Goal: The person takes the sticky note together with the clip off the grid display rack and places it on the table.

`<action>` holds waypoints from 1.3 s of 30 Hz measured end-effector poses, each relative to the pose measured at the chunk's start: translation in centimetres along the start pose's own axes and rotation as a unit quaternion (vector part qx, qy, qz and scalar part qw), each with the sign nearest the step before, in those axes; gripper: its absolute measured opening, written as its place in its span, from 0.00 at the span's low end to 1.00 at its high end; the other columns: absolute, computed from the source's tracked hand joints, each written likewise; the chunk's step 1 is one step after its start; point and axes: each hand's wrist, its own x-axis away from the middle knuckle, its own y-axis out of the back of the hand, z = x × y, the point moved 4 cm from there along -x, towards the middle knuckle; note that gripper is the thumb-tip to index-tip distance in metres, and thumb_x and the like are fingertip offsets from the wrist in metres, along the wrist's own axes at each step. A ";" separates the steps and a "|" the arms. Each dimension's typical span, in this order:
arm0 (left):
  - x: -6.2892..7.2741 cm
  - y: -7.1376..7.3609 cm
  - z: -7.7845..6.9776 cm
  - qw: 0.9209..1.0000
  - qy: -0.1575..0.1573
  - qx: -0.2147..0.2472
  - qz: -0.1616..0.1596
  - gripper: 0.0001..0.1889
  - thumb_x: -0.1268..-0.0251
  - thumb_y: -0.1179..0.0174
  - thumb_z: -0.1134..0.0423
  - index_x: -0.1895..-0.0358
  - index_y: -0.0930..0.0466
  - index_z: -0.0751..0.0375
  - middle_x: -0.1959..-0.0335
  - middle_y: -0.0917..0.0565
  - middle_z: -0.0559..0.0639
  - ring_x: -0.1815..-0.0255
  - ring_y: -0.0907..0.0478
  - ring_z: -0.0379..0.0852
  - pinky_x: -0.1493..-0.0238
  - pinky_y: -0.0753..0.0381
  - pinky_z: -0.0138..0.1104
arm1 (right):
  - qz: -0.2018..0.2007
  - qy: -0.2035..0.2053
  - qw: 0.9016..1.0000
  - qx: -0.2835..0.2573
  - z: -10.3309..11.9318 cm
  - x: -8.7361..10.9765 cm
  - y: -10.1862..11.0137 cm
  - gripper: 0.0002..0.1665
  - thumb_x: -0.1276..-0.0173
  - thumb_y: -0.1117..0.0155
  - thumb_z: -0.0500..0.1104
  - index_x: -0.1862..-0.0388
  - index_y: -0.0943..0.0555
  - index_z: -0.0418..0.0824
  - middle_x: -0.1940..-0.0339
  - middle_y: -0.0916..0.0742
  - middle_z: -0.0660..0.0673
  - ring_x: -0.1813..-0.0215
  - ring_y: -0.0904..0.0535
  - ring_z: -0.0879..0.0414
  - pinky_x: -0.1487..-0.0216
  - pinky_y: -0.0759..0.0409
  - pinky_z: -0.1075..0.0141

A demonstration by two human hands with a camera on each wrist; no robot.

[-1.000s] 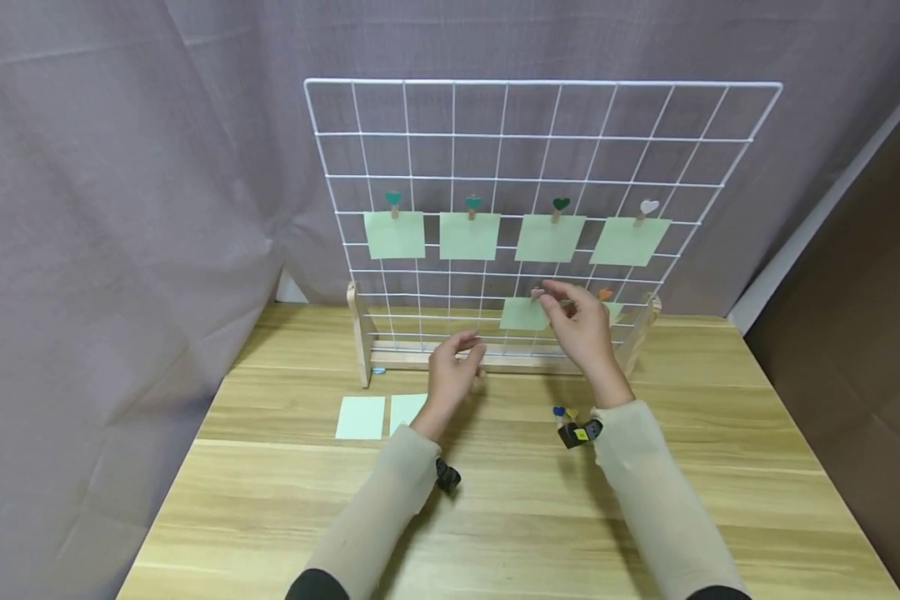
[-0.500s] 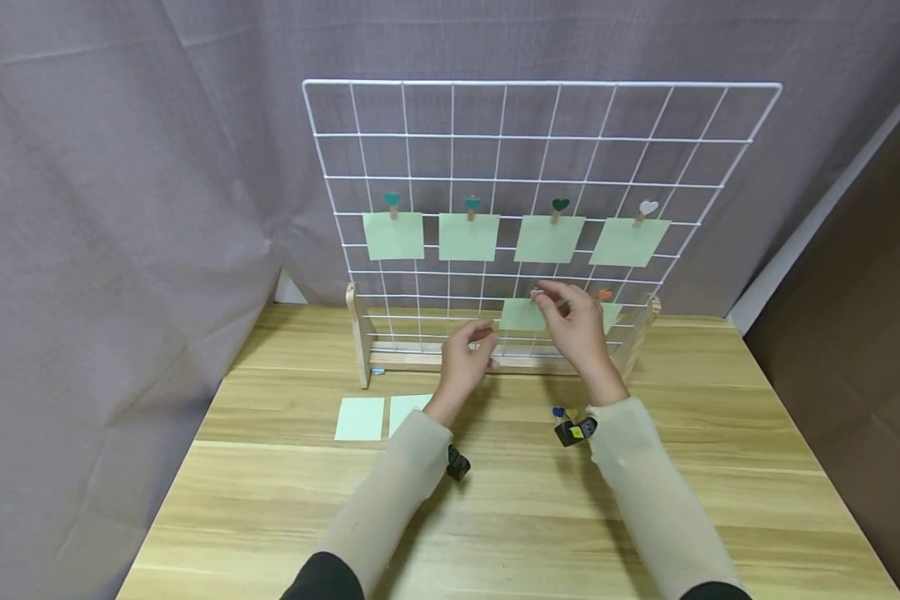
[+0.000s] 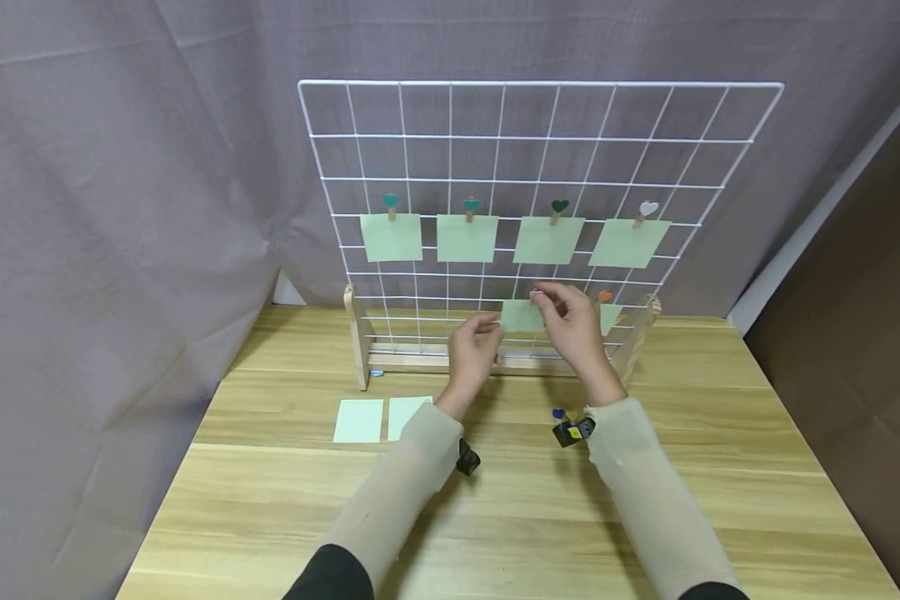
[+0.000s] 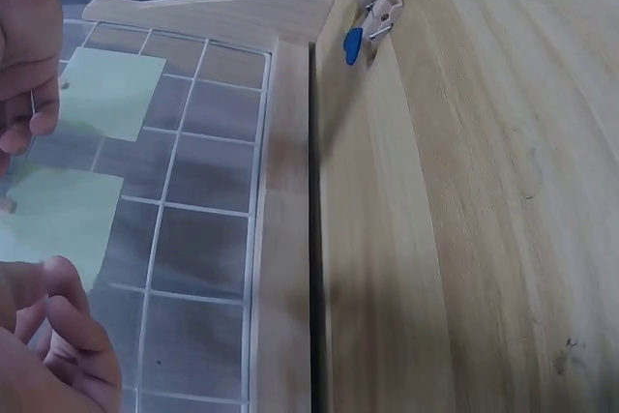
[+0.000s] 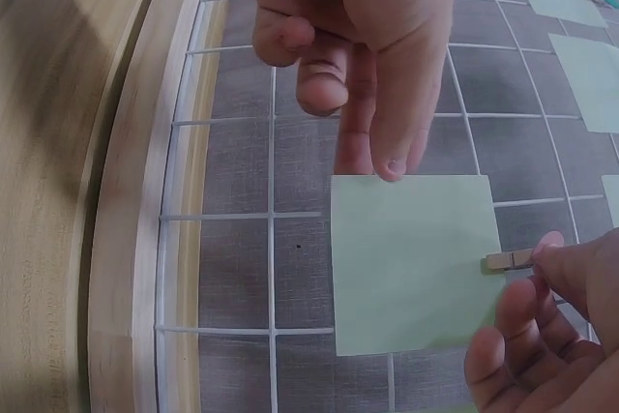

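Note:
A pale green paper note [image 3: 521, 316] [image 5: 416, 263] hangs low on the white wire grid [image 3: 540, 83]. My right hand [image 3: 576, 329] [image 5: 556, 336] pinches a small wooden clothespin [image 5: 508, 260] at the note's top edge; its heart is mostly covered by the fingers. At the note's left edge my left hand [image 3: 474, 354] [image 5: 368, 36] holds the paper between thumb and fingers, the fingers partly behind it. To the right, partly behind the right hand, hangs another green note [image 3: 610, 317] under an orange heart clothespin [image 3: 604, 296].
Higher on the grid, several green notes [image 3: 390, 238] hang in a row from heart clothespins. Two loose notes [image 3: 358, 421] lie on the table at left. Blue and yellow heart clothespins [image 4: 382, 16] lie near the right wrist. Wooden feet [image 3: 357, 337] support the grid.
My left hand has moved right and slightly up to the low note's left edge. The right hand has stayed at the clothespin, shifting slightly left.

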 end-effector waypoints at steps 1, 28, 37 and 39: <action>-0.1 -0.1 -0.1 1.000 -0.005 -0.006 -0.004 0.13 0.29 0.34 0.73 0.45 0.15 0.72 0.57 0.11 0.63 0.75 0.17 0.72 0.77 0.12 0.48 | 0.000 0.000 1.000 0.000 0.0 0.0 0.0 0.12 0.21 0.34 0.39 0.47 0.12 0.33 0.59 0.11 0.35 0.66 0.22 0.52 0.65 0.28 0.76; 0.1 0.0 -0.4 0.996 -0.043 -0.081 -0.013 0.07 0.32 0.31 0.71 0.54 0.11 0.67 0.62 0.10 0.56 0.64 0.15 0.45 0.63 0.16 0.31 | -0.010 0.003 1.000 -0.013 0.1 0.1 -0.2 0.09 0.23 0.33 0.36 0.52 0.12 0.31 0.61 0.13 0.36 0.63 0.24 0.55 0.64 0.28 0.75; 0.7 0.6 -0.1 0.996 -0.047 -0.080 -0.009 0.07 0.32 0.31 0.70 0.54 0.11 0.65 0.62 0.10 0.55 0.60 0.16 0.45 0.65 0.19 0.28 | -0.018 0.005 1.000 -0.024 0.3 0.2 0.2 0.10 0.23 0.33 0.35 0.50 0.12 0.31 0.58 0.12 0.36 0.65 0.24 0.62 0.67 0.28 0.77; 0.8 0.8 -0.1 0.996 -0.046 -0.076 -0.007 0.07 0.32 0.31 0.70 0.54 0.11 0.65 0.62 0.10 0.55 0.60 0.16 0.45 0.66 0.20 0.28 | -0.015 0.003 1.000 -0.024 0.3 0.3 0.3 0.11 0.23 0.33 0.36 0.49 0.13 0.30 0.58 0.12 0.36 0.66 0.24 0.64 0.67 0.27 0.77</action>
